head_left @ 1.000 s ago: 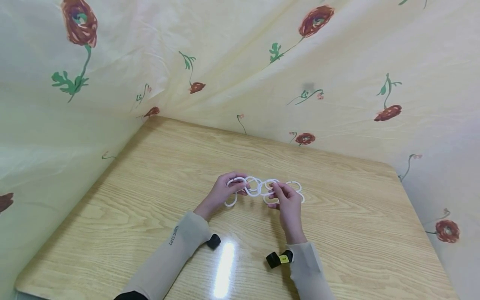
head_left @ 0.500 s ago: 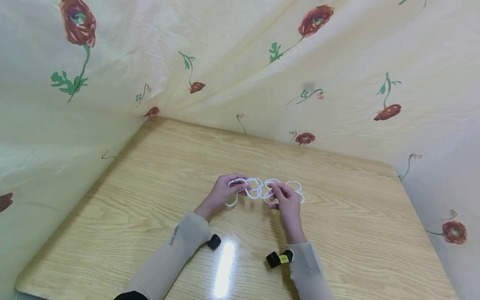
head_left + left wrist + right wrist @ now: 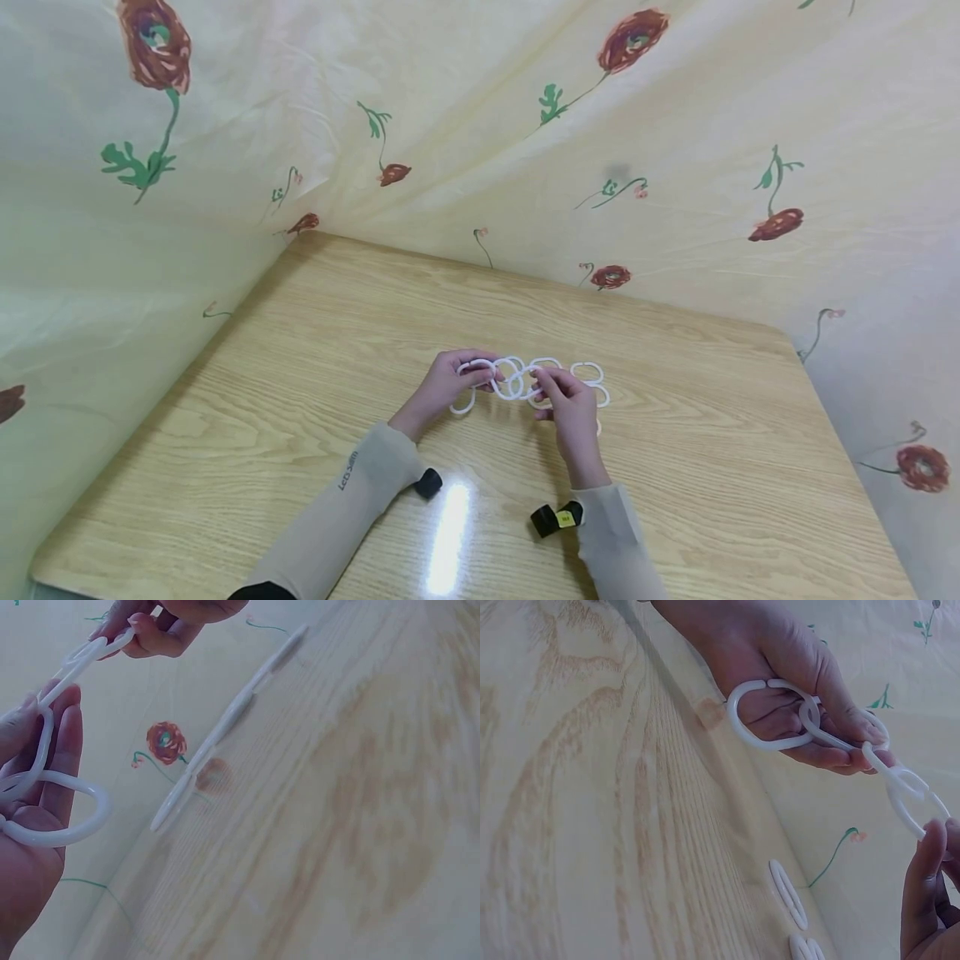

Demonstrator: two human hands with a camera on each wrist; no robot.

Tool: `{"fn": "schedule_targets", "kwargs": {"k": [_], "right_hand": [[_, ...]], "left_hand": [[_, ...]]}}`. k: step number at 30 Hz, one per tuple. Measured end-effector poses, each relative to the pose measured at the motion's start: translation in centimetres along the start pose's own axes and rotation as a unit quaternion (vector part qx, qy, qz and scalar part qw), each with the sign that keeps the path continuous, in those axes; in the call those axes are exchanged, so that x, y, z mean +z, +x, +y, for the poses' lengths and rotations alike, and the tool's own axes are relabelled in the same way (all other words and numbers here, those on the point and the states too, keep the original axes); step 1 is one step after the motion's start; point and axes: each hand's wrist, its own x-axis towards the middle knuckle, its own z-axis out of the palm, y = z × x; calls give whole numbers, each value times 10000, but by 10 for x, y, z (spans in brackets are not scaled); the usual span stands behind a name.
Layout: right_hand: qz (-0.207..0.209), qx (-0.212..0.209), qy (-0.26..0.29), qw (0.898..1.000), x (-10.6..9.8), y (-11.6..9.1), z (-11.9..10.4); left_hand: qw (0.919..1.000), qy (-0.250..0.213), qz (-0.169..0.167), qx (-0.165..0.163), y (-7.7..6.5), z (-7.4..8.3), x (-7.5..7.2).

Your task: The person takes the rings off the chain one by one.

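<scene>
In the head view a short chain of white C-shaped plastic links (image 3: 507,397) stretches between the two hands, above the table. My left hand (image 3: 448,380) grips one of its links between thumb and fingers. From that end another link (image 3: 104,804) hangs against the palm, as the left wrist view shows. At the chain's other end my right hand (image 3: 576,417) pinches a link (image 3: 126,640) by its edge. The links between the hands overlap one another, and the right wrist view shows them looped together.
Several loose white links (image 3: 787,895) lie flat on the wood-grain table (image 3: 697,450), beneath and beyond the right hand. A flowered cloth (image 3: 465,133) rises along the back and sides of the table. Glare crosses the table's front.
My right hand has shifted slightly left, bringing its link over the middle links of the chain. Another loose link now shows beside the right hand. The left hand stays nearly still.
</scene>
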Motion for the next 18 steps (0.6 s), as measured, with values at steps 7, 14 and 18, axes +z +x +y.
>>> {"fn": "schedule_targets", "kwargs": {"k": [7,14,18], "right_hand": [[-10,-21,4,10000,2,-1,1],[-33,1,-100,9999,4,-2,0],[-21,20,-93,10000,4,-3,-1]], "left_hand": [[10000,-4,30,-19,0,0,1],[10000,31,74,-24,0,2,2],[9999,50,87,-1,-1,1,2]]}}
